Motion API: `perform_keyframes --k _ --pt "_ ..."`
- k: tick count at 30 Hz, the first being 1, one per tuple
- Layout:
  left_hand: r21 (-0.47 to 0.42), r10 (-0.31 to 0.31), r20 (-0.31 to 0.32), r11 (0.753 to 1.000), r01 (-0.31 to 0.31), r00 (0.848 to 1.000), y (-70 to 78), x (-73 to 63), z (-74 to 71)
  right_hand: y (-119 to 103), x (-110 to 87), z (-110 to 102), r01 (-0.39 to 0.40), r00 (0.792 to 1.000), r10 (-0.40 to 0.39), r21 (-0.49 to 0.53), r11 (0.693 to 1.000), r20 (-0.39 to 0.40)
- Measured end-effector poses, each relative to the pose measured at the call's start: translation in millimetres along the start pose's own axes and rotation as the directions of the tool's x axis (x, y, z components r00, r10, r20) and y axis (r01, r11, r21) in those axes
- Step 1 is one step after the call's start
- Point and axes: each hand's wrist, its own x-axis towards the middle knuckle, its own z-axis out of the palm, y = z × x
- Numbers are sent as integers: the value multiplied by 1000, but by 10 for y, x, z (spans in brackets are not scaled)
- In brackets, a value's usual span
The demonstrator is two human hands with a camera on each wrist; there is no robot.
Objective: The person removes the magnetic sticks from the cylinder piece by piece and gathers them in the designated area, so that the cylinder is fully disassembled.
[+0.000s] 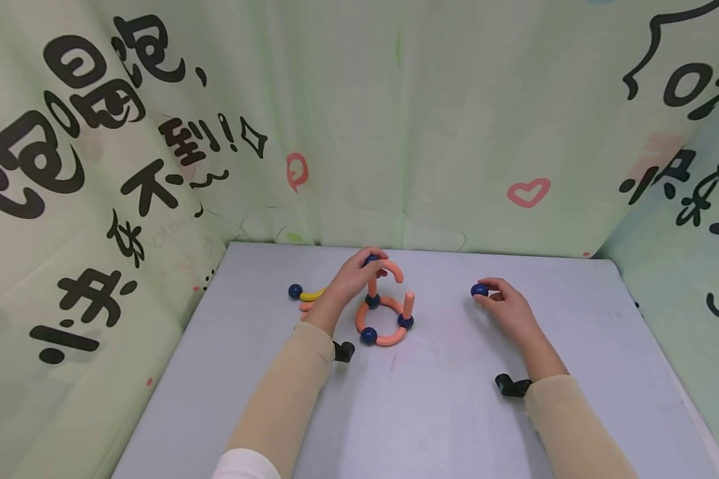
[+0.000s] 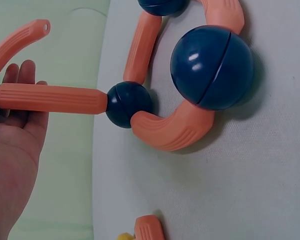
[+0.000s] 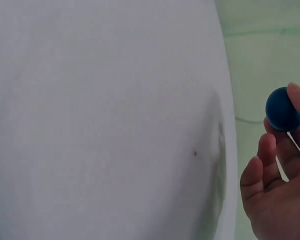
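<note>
My left hand (image 1: 355,278) grips a blue ball (image 1: 371,261) on top of an upright orange rod (image 2: 52,98). A curved orange rod (image 1: 393,269) juts from that ball to the right. Below it, on the table, lies a ring of curved orange rods (image 1: 391,340) joined by blue balls (image 1: 368,335). A second straight rod (image 1: 409,305) stands on the ring's right-hand ball, its top end bare. Apart from the ring, to the right, my right hand (image 1: 508,311) pinches a loose blue ball (image 3: 283,110) between thumb and fingers, held above the table.
Left of the ring, partly behind my left wrist, lie a blue ball (image 1: 295,291) with a yellow curved rod (image 1: 312,295) and some orange rods (image 1: 306,307). The white table (image 1: 443,412) ends at a pale green printed curtain (image 1: 455,133) at the back and sides.
</note>
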Motion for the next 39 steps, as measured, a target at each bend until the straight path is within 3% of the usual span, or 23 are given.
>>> perform_keyframes --k 7,12,19,32,39 --pt "-31 -20 1 999 20 1000 3 14 -7 173 4 -23 -24 1000 23 -44 999 -13" --pt "-37 7 9 999 -6 1000 -18 8 -9 227 -3 -13 -27 999 26 -56 998 -20" --pt "-38 19 10 999 -19 1000 -16 -1 -10 253 -6 -19 -47 999 47 -104 993 -4" --pt "-47 2 2 999 -2 1000 -4 -15 -7 293 3 -11 -27 1000 27 -106 994 0" --pt "-50 19 7 999 -18 1000 -14 -18 -14 252 -29 -4 -10 998 4 -99 995 -65"
